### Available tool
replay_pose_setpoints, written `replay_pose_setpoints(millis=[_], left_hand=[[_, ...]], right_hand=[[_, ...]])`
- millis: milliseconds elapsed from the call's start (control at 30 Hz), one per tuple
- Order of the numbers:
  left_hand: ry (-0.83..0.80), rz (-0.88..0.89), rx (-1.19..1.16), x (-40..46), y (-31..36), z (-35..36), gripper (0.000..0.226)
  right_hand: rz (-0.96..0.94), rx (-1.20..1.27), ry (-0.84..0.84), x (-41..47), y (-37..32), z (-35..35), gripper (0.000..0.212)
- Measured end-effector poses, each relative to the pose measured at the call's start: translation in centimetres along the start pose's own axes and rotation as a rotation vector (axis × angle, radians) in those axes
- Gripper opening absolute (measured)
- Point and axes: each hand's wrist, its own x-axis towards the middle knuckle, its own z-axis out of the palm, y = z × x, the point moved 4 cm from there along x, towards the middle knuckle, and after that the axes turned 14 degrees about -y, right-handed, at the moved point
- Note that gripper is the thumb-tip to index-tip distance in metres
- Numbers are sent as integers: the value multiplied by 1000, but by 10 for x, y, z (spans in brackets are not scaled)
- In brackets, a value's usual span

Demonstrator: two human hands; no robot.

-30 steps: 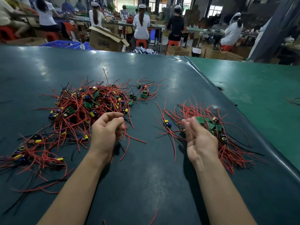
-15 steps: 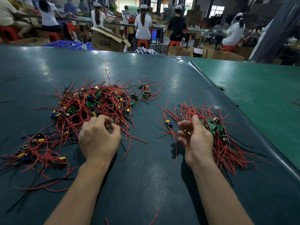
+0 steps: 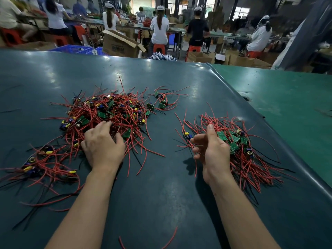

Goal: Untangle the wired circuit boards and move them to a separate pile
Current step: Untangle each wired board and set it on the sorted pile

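Since the earlier frames the left hand has gone from a loose fist near the pile's edge to reaching forward onto the tangled pile, its fingers now spread and relaxed over the red wires, gripping nothing yet, probably feeling for one board to pull free. The right hand has stayed beside the sorted pile, on that pile's left edge; its fingers are loosely curled with the palm turned inward, and whether a thin wire sits between them I cannot tell. It likely waits there to receive or steady the next board. The tangled pile lies left and centre on the dark table, the sorted pile well apart to the right. A small loose cluster sits just beyond the tangle, and a flatter spill of wires trails near left. Crossing red and black leads would snag any single board lifted out. Far off, seated workers and an open cardboard box stand behind the table.
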Motion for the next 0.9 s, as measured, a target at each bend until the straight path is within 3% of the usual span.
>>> replay_pose_setpoints(millis=[133, 333, 433, 500, 600, 667, 767, 900], left_hand=[[60, -44, -6, -3, -1, -4, 31], [-78, -109, 103, -1, -5, 2, 21], [64, -59, 58, -5, 2, -7, 17], [274, 90, -8, -11, 12, -20, 18], [510, 488, -78, -32, 37, -31, 15], [472, 721, -157, -49, 55, -24, 15], [305, 974, -271, -67, 78, -12, 19], [302, 1001, -180, -65, 80, -6, 18]], right_hand=[[6, -18, -35, -1, 1, 3, 48], [26, -61, -82, -4, 1, 6, 49], [30, -86, -100, -5, 1, 8, 48], [37, -108, -118, -5, 2, 9, 46], [138, -143, -241, -5, 8, 14, 30], [252, -129, -436, -11, 14, 24, 10], [301, -23, -678, -21, 20, 39, 25], [204, 165, -645, -19, 11, 40, 33]])
